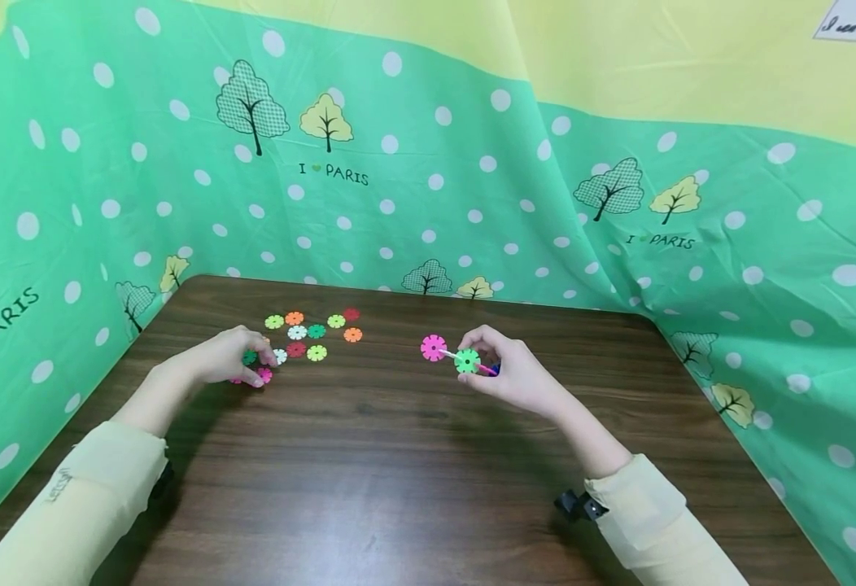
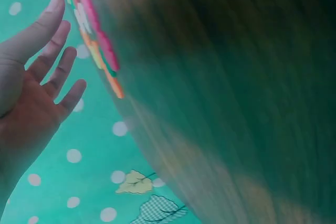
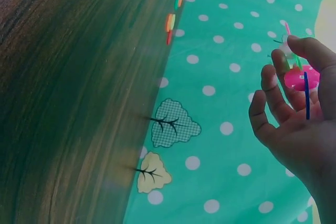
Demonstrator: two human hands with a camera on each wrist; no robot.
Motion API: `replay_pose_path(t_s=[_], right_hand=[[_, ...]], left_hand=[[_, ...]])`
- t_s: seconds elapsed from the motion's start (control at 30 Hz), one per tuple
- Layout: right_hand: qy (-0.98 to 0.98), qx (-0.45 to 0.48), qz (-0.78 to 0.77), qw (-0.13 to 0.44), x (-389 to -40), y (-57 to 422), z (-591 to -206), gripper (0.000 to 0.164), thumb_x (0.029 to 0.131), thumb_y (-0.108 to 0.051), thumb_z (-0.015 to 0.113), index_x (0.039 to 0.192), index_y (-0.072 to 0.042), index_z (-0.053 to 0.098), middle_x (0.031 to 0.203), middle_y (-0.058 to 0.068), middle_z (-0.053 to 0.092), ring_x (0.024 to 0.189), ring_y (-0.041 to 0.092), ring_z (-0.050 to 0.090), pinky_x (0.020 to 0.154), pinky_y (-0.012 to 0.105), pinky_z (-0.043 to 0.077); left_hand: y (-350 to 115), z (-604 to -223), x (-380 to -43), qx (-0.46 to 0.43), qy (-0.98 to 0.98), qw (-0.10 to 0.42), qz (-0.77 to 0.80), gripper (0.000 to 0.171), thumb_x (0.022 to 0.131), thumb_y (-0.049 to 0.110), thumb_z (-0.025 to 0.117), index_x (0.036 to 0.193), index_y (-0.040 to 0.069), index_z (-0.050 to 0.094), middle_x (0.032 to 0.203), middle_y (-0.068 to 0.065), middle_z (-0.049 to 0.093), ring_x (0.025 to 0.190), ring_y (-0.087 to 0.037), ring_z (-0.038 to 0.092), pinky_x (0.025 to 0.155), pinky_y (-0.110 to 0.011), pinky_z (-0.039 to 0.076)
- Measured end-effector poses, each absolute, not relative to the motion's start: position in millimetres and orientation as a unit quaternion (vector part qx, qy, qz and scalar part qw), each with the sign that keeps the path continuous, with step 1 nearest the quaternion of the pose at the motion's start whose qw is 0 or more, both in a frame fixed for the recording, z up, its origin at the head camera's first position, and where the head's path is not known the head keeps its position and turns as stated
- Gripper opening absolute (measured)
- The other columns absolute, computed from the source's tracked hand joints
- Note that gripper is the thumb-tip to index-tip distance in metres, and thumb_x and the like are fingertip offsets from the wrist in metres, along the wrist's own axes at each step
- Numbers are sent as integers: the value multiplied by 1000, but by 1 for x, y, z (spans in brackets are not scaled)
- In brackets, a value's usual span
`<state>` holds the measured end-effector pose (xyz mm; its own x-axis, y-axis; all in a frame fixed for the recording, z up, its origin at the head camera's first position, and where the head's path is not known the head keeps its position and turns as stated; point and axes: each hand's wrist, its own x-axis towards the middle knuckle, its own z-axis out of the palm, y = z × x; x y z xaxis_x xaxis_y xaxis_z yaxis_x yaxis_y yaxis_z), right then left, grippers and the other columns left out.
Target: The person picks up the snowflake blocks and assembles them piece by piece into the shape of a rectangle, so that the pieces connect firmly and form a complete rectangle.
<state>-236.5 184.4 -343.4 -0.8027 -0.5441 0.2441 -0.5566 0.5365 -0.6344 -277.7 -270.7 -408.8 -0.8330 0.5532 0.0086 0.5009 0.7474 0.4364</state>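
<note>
My right hand [image 1: 517,376] pinches a chain of joined plastic snowflake discs above the table, with a pink disc [image 1: 433,347] at its left end and a green disc [image 1: 467,361] by the fingertips. A blue disc [image 3: 307,98], seen edge-on in the right wrist view, sits at the palm side beside a pink disc [image 3: 294,78]. Over the left of the table, my left hand [image 1: 229,358] hovers with extended fingers among loose discs. Nearest its thumb is a pink disc [image 1: 264,375]; a green disc [image 1: 249,357] lies partly hidden beneath the hand. The left wrist view shows nothing held.
Several loose discs, among them a yellow-green disc [image 1: 316,353] and an orange disc [image 1: 352,334], lie flat to the right of my left hand. The dark wooden table [image 1: 369,464] meets a green dotted curtain [image 1: 428,195] at its back and sides.
</note>
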Motion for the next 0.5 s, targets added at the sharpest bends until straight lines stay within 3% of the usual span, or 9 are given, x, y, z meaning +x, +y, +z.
replay_pose_path(t_s=[0.2,0.5], right_hand=[[-876,305,374,-1,-239,185,-345,37,80,-13,76,107,-19,52,84,-8,68,65,13,56,59,23,44],[-870,311,383,-2,-241,184,-348,39,79,-6,76,107,-18,51,78,-8,67,55,10,45,51,22,36]], left_hand=[[-274,-416,-281,256,936,94,221,19,71,14,82,86,13,70,79,6,63,77,-15,55,69,-31,46],[-272,-419,-283,233,940,109,224,20,71,11,82,84,13,67,82,3,62,79,-16,53,73,-34,46]])
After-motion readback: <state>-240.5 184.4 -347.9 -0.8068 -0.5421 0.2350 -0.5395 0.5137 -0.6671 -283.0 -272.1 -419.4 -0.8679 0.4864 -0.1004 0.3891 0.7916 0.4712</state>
